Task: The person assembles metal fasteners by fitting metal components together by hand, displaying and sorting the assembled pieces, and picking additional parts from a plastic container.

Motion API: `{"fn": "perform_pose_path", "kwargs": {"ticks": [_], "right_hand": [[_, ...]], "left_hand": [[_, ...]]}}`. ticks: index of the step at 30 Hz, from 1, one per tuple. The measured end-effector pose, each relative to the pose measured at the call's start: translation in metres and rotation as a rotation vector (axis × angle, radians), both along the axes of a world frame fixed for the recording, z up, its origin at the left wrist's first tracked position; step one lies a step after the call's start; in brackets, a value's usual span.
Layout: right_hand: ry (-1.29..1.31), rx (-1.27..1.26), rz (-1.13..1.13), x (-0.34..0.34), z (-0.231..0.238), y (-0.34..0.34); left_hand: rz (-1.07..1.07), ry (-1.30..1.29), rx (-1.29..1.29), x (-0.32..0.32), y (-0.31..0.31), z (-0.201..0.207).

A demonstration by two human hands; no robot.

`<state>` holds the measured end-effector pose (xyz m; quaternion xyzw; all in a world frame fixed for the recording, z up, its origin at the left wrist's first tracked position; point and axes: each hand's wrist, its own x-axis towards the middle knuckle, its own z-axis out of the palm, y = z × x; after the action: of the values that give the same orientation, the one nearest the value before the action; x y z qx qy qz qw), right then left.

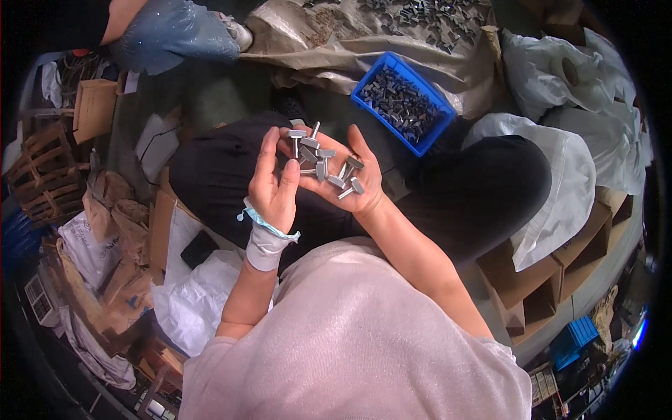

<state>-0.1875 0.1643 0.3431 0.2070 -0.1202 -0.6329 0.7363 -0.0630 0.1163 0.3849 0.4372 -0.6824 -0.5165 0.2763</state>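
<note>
Several small gray bolts [321,170] lie in a loose pile on the right hand [340,155]. They look like smooth metal, with thin sticks and blocky heads. That hand is spread, palm up; the left hand [271,192] curves close beside it, but I cannot tell if it pinches one.

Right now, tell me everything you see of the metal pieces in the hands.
The metal pieces look silvery gray, those seen clearly T-shaped: a blocky head on a thin shank. They lie loose, pointing various ways, on the upturned right hand; the left hand is at their left, thumb close by. Whether it touches them is unclear.
</note>
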Motion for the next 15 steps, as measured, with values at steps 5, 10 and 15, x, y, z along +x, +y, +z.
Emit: {"fn": "perform_pose_path", "kwargs": {"ticks": [5,10,15], "right_hand": [[-0.014,0.015,0.020,0.001,0.006,-0.001],[-0.022,-0.005,0.023,0.002,-0.004,0.005],[0.116,-0.003,0.089,0.002,0.007,0.012]], "left_hand": [[-0.005,-0.038,-0.083,0.001,0.000,0.003],[0.001,-0.035,-0.103,0.008,0.000,-0.018],[-0.035,-0.260,-0.166,0.000,0.003,0.005]]}}
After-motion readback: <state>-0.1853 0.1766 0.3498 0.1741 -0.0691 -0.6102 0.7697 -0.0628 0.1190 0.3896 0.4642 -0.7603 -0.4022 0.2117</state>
